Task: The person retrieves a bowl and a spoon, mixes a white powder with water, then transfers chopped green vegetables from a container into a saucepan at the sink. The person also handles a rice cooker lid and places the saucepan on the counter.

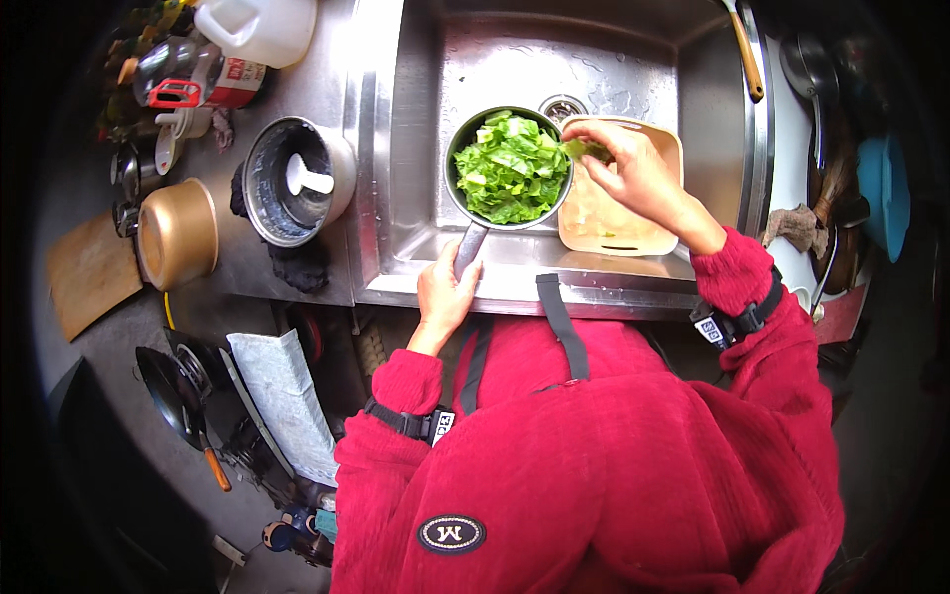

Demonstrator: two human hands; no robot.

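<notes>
My left hand (447, 291) grips the dark handle of a small saucepan (451, 189) over the stainless-steel sink (415, 141). Chopped green leaves (512, 167), which look like lettuce, fill the pan up to its rim. Between the thumb and fingers of my right hand (631, 167) is a bit of leaf (582, 148), just beside the pan's right edge. Below that hand sits a cream plastic basin (672, 145), partly hidden by the hand, with what looks like shallow water and small leaf scraps inside.
On the left counter stand a metal pot (338, 174) holding a white plastic piece (306, 177), a gold-coloured pot (177, 234), a plastic bottle (200, 74) and a white jug (260, 30). A wooden-handled tool (746, 56) rests at the sink's right edge. The drain (562, 109) lies behind the pan.
</notes>
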